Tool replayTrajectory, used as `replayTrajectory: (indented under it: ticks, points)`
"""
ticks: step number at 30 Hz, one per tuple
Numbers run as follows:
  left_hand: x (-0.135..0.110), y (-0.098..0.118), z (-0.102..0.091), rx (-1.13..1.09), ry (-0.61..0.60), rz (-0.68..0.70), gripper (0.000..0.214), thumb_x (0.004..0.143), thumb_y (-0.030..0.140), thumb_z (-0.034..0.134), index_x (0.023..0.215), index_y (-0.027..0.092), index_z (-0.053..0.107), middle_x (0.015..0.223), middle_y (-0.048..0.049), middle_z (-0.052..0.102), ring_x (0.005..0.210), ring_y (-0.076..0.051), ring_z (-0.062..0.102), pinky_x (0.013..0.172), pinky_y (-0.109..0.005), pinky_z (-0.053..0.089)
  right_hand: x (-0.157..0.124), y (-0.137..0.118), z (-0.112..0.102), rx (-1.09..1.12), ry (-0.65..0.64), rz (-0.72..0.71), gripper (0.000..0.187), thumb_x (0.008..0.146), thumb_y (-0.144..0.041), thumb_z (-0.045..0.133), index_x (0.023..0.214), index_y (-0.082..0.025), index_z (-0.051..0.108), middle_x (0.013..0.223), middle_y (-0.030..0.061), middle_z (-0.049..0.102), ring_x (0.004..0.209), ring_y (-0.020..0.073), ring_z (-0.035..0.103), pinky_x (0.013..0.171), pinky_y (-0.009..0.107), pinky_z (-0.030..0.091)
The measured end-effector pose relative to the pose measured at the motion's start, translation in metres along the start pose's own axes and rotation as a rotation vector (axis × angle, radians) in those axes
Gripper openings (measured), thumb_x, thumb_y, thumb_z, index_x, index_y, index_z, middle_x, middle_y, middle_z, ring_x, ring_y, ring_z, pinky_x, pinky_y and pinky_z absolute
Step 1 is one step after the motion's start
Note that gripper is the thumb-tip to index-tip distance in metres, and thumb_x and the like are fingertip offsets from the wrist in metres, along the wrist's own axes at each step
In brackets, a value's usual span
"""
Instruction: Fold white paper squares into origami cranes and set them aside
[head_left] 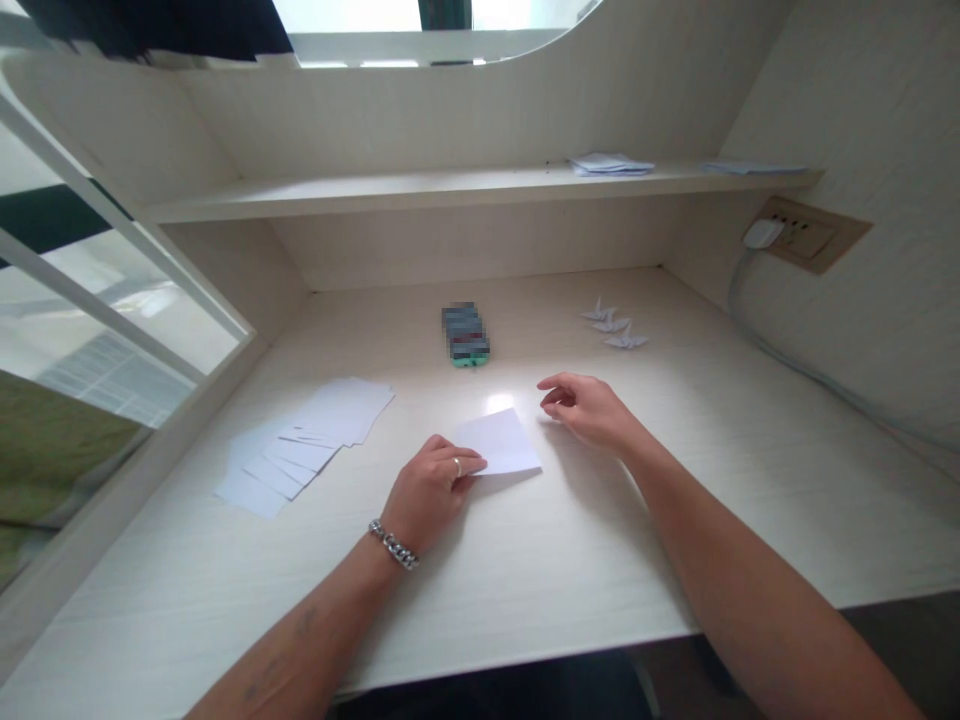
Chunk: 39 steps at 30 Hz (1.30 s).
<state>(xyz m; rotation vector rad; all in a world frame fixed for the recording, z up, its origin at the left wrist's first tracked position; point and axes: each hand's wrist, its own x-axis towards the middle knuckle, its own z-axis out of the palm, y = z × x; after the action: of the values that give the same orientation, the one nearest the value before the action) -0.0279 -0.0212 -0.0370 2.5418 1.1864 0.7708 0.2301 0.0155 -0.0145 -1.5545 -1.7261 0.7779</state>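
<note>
A small white square sheet of paper (501,441) lies flat on the pale wooden desk (570,540) in front of me. My left hand (431,490), with a ring and a chain bracelet, pinches the sheet's near left corner with fingers closed on it. My right hand (589,408) hovers just right of the sheet, fingers loosely curled and apart, holding nothing.
A fanned stack of white sheets (304,445) lies at the left. A blurred phone-like object (465,335) sits mid-desk. Three folded paper cranes (615,326) rest at the back right. The shelf (420,190) above carries more paper (609,164). A wall socket with plug (795,236) is at right.
</note>
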Motion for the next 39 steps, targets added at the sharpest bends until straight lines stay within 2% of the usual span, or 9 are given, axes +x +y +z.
replayTrajectory:
  ticks: [2,6,9,12,15,19,27,33,39]
  points:
    - [0.0,0.0,0.0,-0.024,-0.024,-0.043,0.024,0.081,0.012,0.061,0.093,0.026,0.076,0.096,-0.0014,0.076,0.087,-0.022,0.061,0.079,-0.037,0.054,-0.008,-0.009,0.0,-0.054,-0.089,-0.106,0.02,0.079,-0.022,0.066,0.097,-0.019,0.071,0.093,0.0058,0.073,0.079,0.0179,0.066,0.075,0.029,0.05]
    - [0.001,0.001,-0.002,-0.081,-0.014,-0.091,0.023,0.08,0.011,0.061,0.091,0.025,0.076,0.094,-0.0012,0.076,0.087,-0.021,0.061,0.08,-0.036,0.053,-0.028,-0.021,0.015,-0.125,-0.392,-0.354,0.044,0.066,-0.04,0.08,0.104,-0.021,0.071,0.105,0.0072,0.071,0.099,0.0254,0.062,0.086,0.036,0.048]
    - [-0.002,0.004,-0.004,-0.139,-0.019,-0.132,0.024,0.078,0.009,0.063,0.09,0.025,0.075,0.094,-0.0005,0.077,0.088,-0.021,0.062,0.081,-0.036,0.053,-0.042,-0.019,0.03,-0.181,-0.293,-0.414,0.034,0.072,-0.028,0.077,0.104,-0.021,0.071,0.115,0.0092,0.067,0.11,0.0274,0.056,0.093,0.04,0.045]
    - [-0.008,0.007,-0.008,-0.198,-0.05,-0.189,0.025,0.079,0.01,0.062,0.091,0.027,0.075,0.095,0.0009,0.076,0.088,-0.02,0.062,0.082,-0.035,0.052,-0.056,-0.01,0.038,-0.158,-0.215,-0.411,0.028,0.082,-0.009,0.059,0.099,-0.025,0.073,0.113,0.005,0.07,0.106,0.0235,0.057,0.094,0.041,0.045]
    - [-0.014,0.011,-0.013,-0.251,-0.097,-0.267,0.022,0.08,0.015,0.063,0.091,0.029,0.075,0.093,0.0015,0.076,0.086,-0.019,0.063,0.08,-0.032,0.052,-0.071,-0.005,0.04,-0.1,-0.115,-0.328,0.029,0.085,-0.009,0.054,0.095,-0.027,0.073,0.107,0.0035,0.072,0.101,0.0228,0.059,0.09,0.041,0.048]
    - [-0.016,0.016,-0.019,-0.23,-0.127,-0.375,0.017,0.084,0.028,0.06,0.092,0.031,0.075,0.08,-0.0003,0.072,0.078,-0.018,0.063,0.074,-0.031,0.05,-0.08,-0.012,0.038,-0.037,-0.083,-0.174,0.025,0.086,-0.013,0.055,0.098,-0.027,0.072,0.103,0.0032,0.073,0.092,0.0214,0.063,0.085,0.038,0.049]
    - [0.003,0.016,-0.008,-0.229,-0.036,-0.611,0.025,0.086,0.04,0.054,0.099,0.022,0.066,0.072,-0.0006,0.07,0.065,-0.018,0.062,0.062,-0.029,0.043,-0.058,-0.031,0.042,-0.132,-0.017,0.187,0.021,0.085,-0.032,0.058,0.102,-0.025,0.068,0.091,0.0035,0.075,0.083,0.022,0.068,0.072,0.031,0.047]
    - [0.013,0.019,-0.004,-0.098,-0.029,-0.748,0.034,0.086,0.041,0.054,0.115,0.024,0.058,0.077,-0.0019,0.072,0.072,-0.022,0.066,0.061,-0.03,0.04,-0.052,-0.032,0.046,-0.168,0.014,0.309,0.032,0.082,-0.037,0.061,0.113,-0.027,0.062,0.088,0.0011,0.074,0.083,0.0221,0.067,0.07,0.031,0.044]
    - [0.018,0.021,-0.004,-0.009,-0.074,-0.789,0.039,0.086,0.044,0.054,0.12,0.025,0.054,0.074,-0.0011,0.073,0.074,-0.025,0.067,0.061,-0.031,0.038,-0.046,-0.037,0.044,-0.197,0.016,0.406,0.017,0.076,-0.038,0.065,0.087,-0.025,0.06,0.077,-0.0002,0.072,0.072,0.0198,0.065,0.059,0.027,0.038]
